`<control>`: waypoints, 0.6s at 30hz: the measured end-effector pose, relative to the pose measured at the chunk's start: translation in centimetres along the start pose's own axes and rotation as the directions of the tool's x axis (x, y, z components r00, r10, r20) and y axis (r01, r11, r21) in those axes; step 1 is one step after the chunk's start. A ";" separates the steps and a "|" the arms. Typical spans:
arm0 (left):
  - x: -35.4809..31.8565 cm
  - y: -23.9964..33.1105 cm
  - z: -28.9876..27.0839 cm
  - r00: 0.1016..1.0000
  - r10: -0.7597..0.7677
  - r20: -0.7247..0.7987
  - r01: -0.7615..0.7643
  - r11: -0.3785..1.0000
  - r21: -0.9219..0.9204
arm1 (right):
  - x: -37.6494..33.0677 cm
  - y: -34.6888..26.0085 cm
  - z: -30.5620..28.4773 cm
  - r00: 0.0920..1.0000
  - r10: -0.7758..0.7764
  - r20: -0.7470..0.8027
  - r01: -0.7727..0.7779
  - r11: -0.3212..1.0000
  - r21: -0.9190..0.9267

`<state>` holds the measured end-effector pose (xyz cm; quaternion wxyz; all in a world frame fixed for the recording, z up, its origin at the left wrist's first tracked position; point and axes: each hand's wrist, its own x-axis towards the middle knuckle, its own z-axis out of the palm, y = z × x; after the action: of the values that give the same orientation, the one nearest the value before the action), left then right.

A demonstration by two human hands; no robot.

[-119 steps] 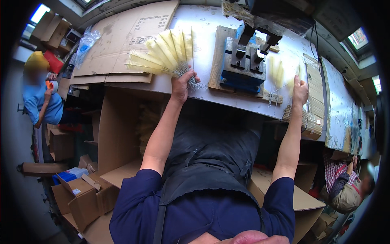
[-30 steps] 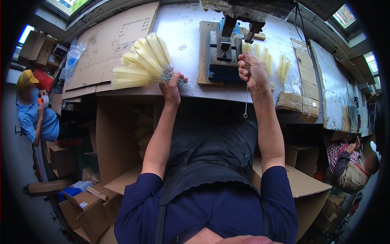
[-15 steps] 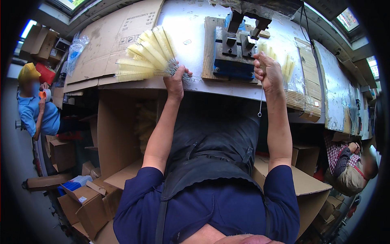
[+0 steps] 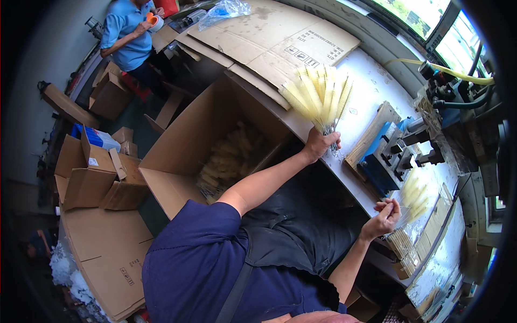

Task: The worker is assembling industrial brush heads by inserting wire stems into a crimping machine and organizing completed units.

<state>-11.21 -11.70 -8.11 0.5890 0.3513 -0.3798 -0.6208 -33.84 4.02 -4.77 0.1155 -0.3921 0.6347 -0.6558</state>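
- Bundle of pale yellow brushes [image 4: 319, 96]: gripped at the wire handle ends by the left hand [image 4: 319, 144], fingers closed tight around the gathered stems. It is held over the white workbench [image 4: 371, 86], near its front edge.
- Grip rationale, as a judgement: clamping the stems together at one end keeps the bristle heads free and lets them splay into a fan.
- Orientation: the long axis runs from the fist up and away from the person; bristle tips point toward the flattened cardboard sheets [image 4: 280, 37] at the far side of the bench.
- Right hand [image 4: 383, 216]: fingertips pinched together near a small heap of the same yellow brushes [image 4: 416, 195]; whether a single brush is held cannot be told.
- Blue fixture [image 4: 383, 161] on a wooden board sits on the bench between the two hands.
- Open cardboard box [image 4: 215, 140] stands below the left forearm, with similar brushes inside.
- Another person in a blue shirt [image 4: 126, 32] stands well apart.
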 end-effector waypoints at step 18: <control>0.4 -0.2 0.7 1.000 0.015 -0.016 -0.016 0.998 -0.058 | -14.2 13.6 2.8 0.504 0.350 0.789 0.092 0.887 -0.452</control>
<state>-11.97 -12.02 -7.93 0.6069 0.3359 -0.3596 -0.6241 -27.24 8.94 -22.85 0.3712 -0.6281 0.6524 -0.2049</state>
